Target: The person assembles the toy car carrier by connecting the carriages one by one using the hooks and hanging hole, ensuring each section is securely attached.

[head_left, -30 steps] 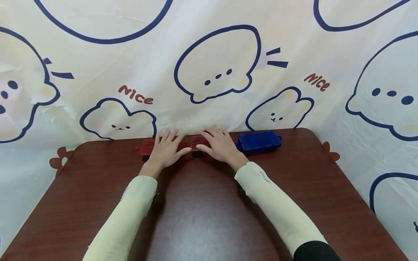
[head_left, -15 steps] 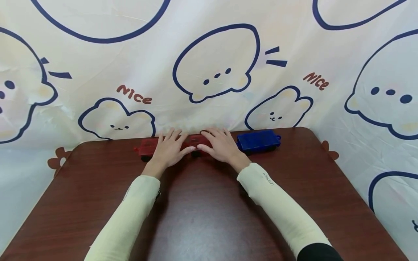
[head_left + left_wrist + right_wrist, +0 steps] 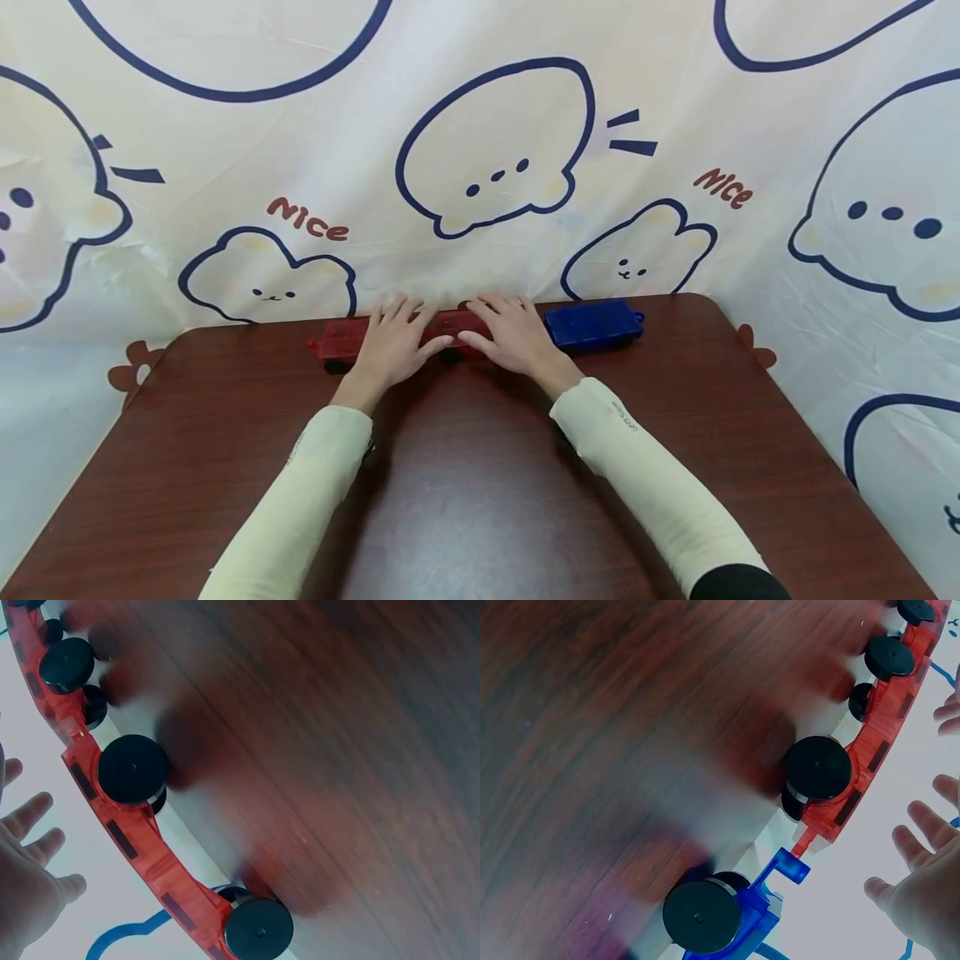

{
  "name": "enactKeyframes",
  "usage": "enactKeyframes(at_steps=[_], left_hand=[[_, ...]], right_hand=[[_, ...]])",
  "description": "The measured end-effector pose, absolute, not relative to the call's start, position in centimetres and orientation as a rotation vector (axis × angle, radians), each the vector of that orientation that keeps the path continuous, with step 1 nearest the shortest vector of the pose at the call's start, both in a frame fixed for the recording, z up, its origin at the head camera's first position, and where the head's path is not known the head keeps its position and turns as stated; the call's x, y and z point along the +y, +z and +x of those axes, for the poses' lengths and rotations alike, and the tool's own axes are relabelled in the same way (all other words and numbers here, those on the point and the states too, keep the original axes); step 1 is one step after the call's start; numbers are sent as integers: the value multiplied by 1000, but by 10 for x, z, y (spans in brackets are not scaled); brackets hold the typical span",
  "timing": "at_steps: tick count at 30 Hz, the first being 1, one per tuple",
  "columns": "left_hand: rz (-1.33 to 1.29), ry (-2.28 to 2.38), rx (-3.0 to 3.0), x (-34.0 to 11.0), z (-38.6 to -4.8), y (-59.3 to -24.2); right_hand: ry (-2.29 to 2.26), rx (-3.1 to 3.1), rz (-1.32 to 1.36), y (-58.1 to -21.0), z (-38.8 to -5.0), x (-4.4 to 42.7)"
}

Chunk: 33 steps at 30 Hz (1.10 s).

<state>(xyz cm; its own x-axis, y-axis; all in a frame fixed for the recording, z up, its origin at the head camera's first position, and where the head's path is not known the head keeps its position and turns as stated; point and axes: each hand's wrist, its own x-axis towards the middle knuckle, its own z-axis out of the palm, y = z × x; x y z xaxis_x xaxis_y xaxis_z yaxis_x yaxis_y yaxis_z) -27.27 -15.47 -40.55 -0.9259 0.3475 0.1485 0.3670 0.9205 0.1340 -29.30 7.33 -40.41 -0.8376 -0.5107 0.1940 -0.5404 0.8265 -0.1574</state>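
Note:
Two red toy train cars stand in a row along the table's back edge: the left red car [image 3: 341,340] and the middle red car [image 3: 450,322]. Right of them is a blue toy train car [image 3: 592,325]. Over the red cars is my left hand [image 3: 393,346], fingers spread; the left wrist view shows its fingers [image 3: 36,814] apart from the red car [image 3: 142,855]. My right hand [image 3: 517,337] spreads over the middle red car's right part, fingers also apart from it. In the right wrist view, the blue hook [image 3: 789,865] meets the red car's tongue [image 3: 804,841].
The brown wooden table [image 3: 465,483] reaches toward me. Behind it hangs a white cloth [image 3: 480,258] printed with cartoon faces, close to the back edge and the cars.
My left hand has shifted slightly right, so more of the left red car shows. The thumbs are closer together. The cars stay in about the same place.

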Motion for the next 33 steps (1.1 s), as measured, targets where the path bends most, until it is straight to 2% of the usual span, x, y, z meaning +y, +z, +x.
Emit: enactKeyframes(at_steps=[33], left_hand=[[-596, -157, -2954, -126, -270, -408]], right_hand=[[303, -2825, 780, -404, -285, 113]])
